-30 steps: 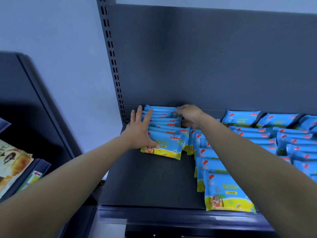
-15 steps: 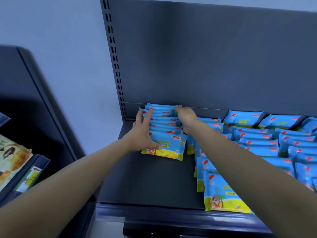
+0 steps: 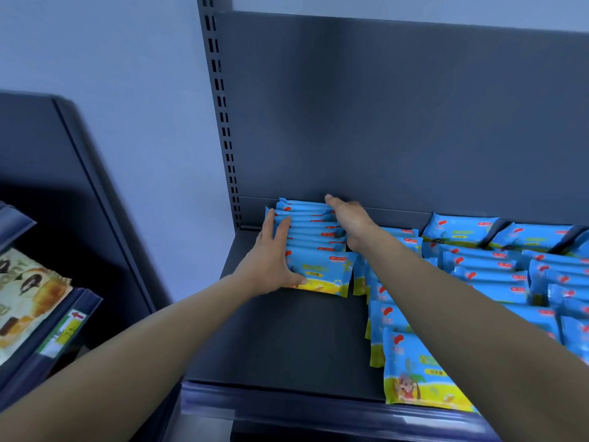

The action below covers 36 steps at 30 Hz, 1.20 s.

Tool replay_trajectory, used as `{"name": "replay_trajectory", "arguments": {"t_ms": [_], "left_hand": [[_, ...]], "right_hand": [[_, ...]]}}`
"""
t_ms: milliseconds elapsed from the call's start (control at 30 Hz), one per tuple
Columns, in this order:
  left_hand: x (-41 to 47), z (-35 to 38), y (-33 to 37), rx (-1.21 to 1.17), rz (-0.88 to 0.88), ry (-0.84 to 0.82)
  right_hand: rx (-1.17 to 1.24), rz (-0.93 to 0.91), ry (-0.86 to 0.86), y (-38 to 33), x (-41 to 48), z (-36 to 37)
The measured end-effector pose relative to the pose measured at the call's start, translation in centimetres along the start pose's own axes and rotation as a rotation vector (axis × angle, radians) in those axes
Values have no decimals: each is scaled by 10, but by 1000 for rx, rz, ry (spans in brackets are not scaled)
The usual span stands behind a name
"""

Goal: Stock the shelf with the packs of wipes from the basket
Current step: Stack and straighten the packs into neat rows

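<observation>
Right now a short row of blue packs of wipes (image 3: 314, 242) stands overlapped at the back left of the dark metal shelf (image 3: 287, 339), the front pack leaning forward to show its yellow lower edge. The left hand (image 3: 271, 263) lies flat with fingers spread against the row's left side, thumb under the front pack. The right hand (image 3: 349, 223) cups the right side, fingers curled out of sight. These packs look light, soft and slippery, best squeezed from both ends. More rows fill the shelf to the right. No basket is visible.
</observation>
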<state>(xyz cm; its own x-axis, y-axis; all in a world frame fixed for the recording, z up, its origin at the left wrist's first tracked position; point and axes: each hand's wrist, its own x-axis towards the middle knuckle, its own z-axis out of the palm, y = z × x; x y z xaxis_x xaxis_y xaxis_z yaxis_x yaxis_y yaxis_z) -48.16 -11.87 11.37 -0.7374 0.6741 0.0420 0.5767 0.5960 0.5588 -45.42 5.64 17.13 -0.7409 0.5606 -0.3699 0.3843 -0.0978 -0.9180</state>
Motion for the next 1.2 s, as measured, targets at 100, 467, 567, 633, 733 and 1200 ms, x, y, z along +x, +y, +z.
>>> {"name": "replay_trajectory", "arguments": {"t_ms": [100, 467, 567, 633, 733, 1200], "left_hand": [[-2, 1, 0, 43, 18, 93], [-7, -12, 4, 40, -63, 29], [-4, -14, 3, 67, -95, 45], [-2, -17, 2, 26, -119, 17], [-3, -21, 5, -69, -102, 5], [-8, -10, 2, -205, -94, 73]], "right_hand": [[80, 34, -5, 0, 4, -5], [-44, 32, -8, 4, 4, 8], [-63, 21, 16, 6, 7, 9], [-57, 24, 33, 5, 8, 9], [-1, 52, 7, 5, 8, 10], [243, 144, -111, 5, 9, 10]]}}
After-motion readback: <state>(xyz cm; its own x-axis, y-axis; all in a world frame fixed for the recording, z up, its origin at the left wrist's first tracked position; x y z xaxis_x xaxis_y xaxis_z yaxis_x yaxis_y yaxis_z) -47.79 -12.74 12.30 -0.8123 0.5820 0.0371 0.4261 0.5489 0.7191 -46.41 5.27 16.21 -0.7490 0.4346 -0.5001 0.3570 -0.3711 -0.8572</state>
